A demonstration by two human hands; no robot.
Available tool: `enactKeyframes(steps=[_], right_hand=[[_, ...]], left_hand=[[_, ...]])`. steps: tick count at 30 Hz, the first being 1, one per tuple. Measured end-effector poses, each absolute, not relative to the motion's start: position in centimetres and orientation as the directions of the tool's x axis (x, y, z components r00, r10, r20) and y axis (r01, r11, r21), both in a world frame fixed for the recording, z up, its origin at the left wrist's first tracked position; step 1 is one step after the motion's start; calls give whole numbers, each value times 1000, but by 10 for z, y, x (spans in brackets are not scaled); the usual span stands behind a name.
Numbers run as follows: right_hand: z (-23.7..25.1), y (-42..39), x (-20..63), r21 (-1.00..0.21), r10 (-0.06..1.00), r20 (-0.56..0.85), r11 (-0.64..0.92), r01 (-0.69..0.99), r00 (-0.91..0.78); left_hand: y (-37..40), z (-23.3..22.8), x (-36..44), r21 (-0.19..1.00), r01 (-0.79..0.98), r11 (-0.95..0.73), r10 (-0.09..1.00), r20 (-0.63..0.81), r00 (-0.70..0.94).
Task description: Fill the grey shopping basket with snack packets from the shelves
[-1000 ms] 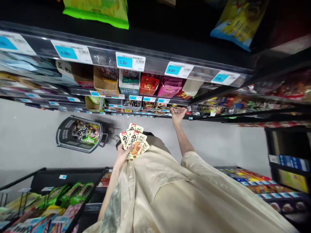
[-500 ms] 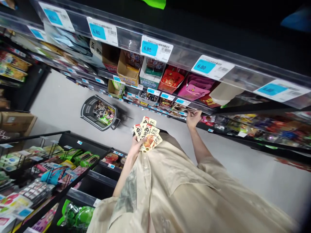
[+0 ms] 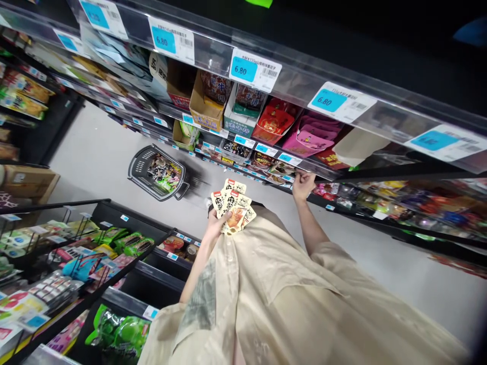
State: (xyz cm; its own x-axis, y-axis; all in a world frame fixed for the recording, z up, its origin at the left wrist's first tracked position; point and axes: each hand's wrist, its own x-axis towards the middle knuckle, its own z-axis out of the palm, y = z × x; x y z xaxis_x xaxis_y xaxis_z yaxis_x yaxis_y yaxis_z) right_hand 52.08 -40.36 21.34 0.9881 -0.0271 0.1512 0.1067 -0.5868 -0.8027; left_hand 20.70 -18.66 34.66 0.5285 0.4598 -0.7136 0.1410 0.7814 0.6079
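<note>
My left hand holds a fanned bunch of several small snack packets, cream with red tabs and dark print, in front of my beige shirt. My right hand reaches out to the edge of a lower store shelf among small packets; its fingers curl at the shelf front, and whether they hold a packet is hidden. Boxes of red and pink pouches stand on the shelf above it.
A dark shopping basket with several snack bags sits on the grey floor to the left. Price tags reading 6.80 line the upper shelf rail. A low black display rack of packaged goods stands at the lower left.
The view has swung left and tilted, bringing the left display rack into sight. My right hand stays at the lower shelf edge; my left hand keeps the packets.
</note>
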Motion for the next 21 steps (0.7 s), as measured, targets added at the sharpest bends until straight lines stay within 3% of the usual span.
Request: enactKeyframes(steps=[6,8,13,17,21], right_hand=[[227,-400,514,-900,-217,209,-424,101,953],[226,-396,514,-919,-235,217,-377,117,948],[217,-393,515,-916,-181,72,-401,-6,981],[214,-402,516,-882,-164,51,-471,-33,985],[211,-406,521,-784,-19,30,-621,12,999]], left_hand=[[-185,346,204,593,111,797,487,-741,463],[-185,347,204,585,101,804,490,-750,444],[-183,351,207,559,120,821,461,-772,438],[-181,350,206,579,141,803,466,-758,457],[-182,347,204,587,148,796,471,-754,459]])
